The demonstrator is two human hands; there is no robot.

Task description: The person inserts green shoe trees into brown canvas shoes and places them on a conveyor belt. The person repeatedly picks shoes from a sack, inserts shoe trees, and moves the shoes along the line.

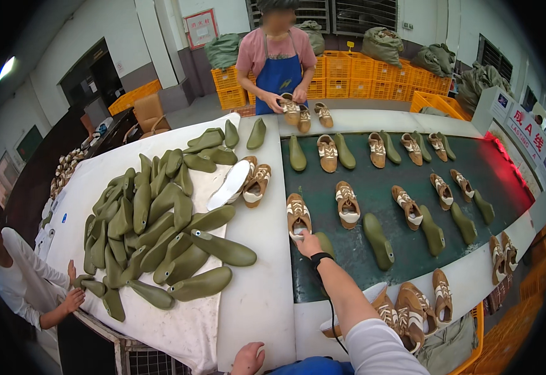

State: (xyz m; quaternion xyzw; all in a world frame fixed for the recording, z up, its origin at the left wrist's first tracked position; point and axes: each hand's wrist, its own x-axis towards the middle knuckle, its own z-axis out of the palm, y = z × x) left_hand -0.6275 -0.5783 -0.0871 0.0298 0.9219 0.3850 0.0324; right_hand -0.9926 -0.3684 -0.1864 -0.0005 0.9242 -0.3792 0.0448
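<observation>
My right hand (309,245) reaches over the green surface and grips the heel of a brown sneaker (298,211) with cream stripes and laces. A dark band with a thin cord is on that wrist. An olive-green shoe last (324,244) lies right beside the hand, partly behind the wrist. My left hand (248,359) rests at the near edge of the white tabletop (248,312), its fingers loosely apart and nothing in them. Ahead, more brown sneakers (347,206) stand in rows on the green surface, most paired with a green last (378,240).
A big heap of green lasts (154,212) covers the cloth at left. Sneakers (257,185) and a white insole (228,184) lie beside it. More sneakers (410,309) stand by my right arm. Across the table a person in a blue apron (279,78) handles sneakers; another person's hands (71,300) are at left.
</observation>
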